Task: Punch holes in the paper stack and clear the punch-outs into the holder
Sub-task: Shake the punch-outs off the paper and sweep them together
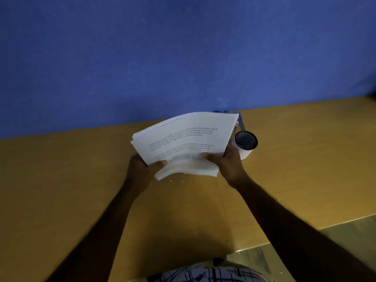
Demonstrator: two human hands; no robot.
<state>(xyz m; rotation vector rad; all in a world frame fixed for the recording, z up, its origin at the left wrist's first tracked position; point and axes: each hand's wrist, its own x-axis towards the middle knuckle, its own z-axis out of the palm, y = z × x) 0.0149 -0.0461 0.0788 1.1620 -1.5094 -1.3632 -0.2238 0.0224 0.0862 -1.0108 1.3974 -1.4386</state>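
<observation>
At the near edge of the wooden table (81,180) a checked shirt (207,273) shows, and both bare forearms reach forward from it. The left hand (142,165) is grasping the near left corner of the paper stack (183,139), with the thumb on top of the printed page. The right hand (225,161) is grasping the near right edge in the same way. The stack is lifted above the table and tilted, and its sheets are fanned and not aligned. Under its near edge some small white punch-outs (176,181) lie on the table.

Just behind the right hand stands the holder (246,141), a black mesh cup on a white base. A blue object (241,121) shows past the far right corner of the stack; it may be the punch, but most of it is hidden.

I judge that the step now is to square the stack. To do it well, tap the edges on the table until all sheets are even, keep both grips firm but not bending the paper, and only then push the edge fully into the punch.
</observation>
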